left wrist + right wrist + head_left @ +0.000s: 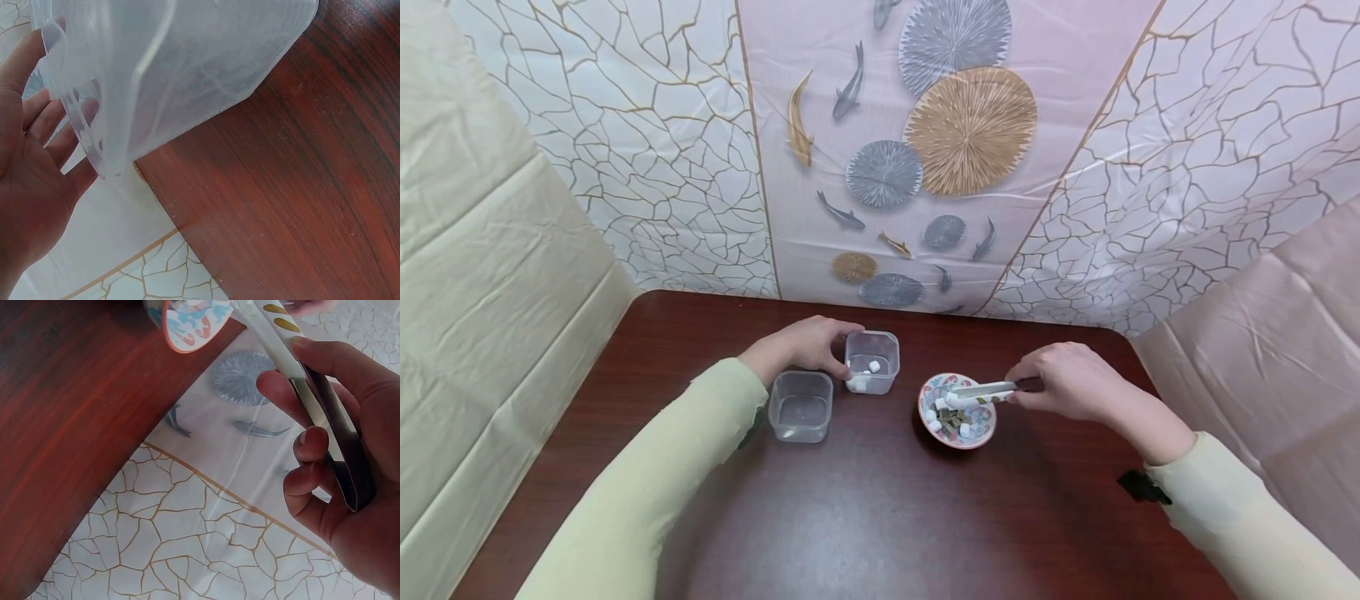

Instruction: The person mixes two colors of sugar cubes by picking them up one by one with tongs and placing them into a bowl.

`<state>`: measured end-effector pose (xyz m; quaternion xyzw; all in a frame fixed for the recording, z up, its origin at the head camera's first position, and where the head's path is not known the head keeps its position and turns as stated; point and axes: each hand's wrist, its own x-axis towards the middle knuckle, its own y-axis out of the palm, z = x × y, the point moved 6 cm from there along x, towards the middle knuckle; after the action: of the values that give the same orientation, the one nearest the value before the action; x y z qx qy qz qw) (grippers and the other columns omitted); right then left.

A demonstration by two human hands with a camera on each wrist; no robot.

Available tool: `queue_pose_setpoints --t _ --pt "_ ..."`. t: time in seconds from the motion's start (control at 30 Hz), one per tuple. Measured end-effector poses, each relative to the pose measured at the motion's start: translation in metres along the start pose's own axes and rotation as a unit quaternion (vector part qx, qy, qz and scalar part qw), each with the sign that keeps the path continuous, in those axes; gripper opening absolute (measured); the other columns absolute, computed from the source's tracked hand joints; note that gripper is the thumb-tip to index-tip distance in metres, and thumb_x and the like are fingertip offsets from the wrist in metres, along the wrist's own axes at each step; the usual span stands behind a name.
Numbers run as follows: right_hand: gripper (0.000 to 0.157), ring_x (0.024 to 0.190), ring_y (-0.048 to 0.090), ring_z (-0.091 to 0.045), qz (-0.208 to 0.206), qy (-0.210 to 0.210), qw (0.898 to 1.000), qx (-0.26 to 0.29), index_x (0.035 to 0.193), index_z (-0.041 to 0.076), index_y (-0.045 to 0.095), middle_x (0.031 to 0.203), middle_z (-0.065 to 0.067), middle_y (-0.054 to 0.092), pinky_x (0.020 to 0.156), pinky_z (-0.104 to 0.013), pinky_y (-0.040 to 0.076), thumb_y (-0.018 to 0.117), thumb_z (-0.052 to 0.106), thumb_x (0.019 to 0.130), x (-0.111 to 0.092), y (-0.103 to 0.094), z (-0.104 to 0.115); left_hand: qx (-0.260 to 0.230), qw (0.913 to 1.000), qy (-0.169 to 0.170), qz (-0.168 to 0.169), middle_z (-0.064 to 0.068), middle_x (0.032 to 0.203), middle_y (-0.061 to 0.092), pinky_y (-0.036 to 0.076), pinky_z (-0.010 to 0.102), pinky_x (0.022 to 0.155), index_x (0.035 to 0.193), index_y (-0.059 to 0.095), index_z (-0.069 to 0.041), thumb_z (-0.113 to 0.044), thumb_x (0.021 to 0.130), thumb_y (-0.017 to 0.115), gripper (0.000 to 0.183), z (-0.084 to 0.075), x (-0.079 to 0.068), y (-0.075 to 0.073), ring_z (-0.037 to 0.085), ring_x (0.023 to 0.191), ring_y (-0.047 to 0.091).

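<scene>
My left hand (815, 342) holds the left side of a clear plastic container (887, 382), thumb at its near corner and fingers toward its far corner. A few small white pieces lie in that container. In the left wrist view, clear plastic (187, 75) covers part of the fingers. My right hand (1067, 379) grips a pair of tongs (322, 406) by the dark handle end. The pale tips of the tongs reach over a patterned bowl (929, 387) and overlap a white piece (953, 401). Greenish-brown squares (951, 418) and more white pieces lie in the bowl.
A second clear plastic container (801, 408) stands close to the left forearm, nearer than the held one. All stand on a dark reddish wooden table (865, 517). Behind the table hangs a patterned cloth (820, 250), with pale cloth at both sides.
</scene>
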<state>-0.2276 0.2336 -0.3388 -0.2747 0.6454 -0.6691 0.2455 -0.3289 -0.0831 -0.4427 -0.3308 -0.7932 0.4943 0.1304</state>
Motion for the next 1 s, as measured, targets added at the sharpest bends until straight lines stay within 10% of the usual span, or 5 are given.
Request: queue_pose_setpoints --t 0.57,1.0 --pt "0.011 0.068 0.055 0.003 0.024 -0.002 1.0 0.01 0.089 0.029 0.08 0.079 0.025 0.065 0.058 -0.032 0.048 0.086 0.029 0.079 -0.005 0.011 0.003 -0.001 1.0 0.007 -0.001 0.016 0.14 0.07 0.046 0.043 0.117 0.157 0.053 -0.006 -0.032 0.083 0.09 0.087 -0.003 -0.001 -0.003 0.029 0.133 0.063" --pt "0.016 0.076 0.069 -0.011 -0.048 -0.041 0.998 0.002 0.098 0.019 0.083 0.09 0.009 0.076 0.061 -0.038 0.054 0.086 0.025 0.083 0.041 -0.004 0.016 0.001 1.0 0.001 -0.001 0.015 0.141 0.069 0.046 0.044 0.117 0.157 0.052 -0.007 -0.033 0.083 0.091 0.088 -0.002 0.0 0.0 0.03 0.134 0.062"
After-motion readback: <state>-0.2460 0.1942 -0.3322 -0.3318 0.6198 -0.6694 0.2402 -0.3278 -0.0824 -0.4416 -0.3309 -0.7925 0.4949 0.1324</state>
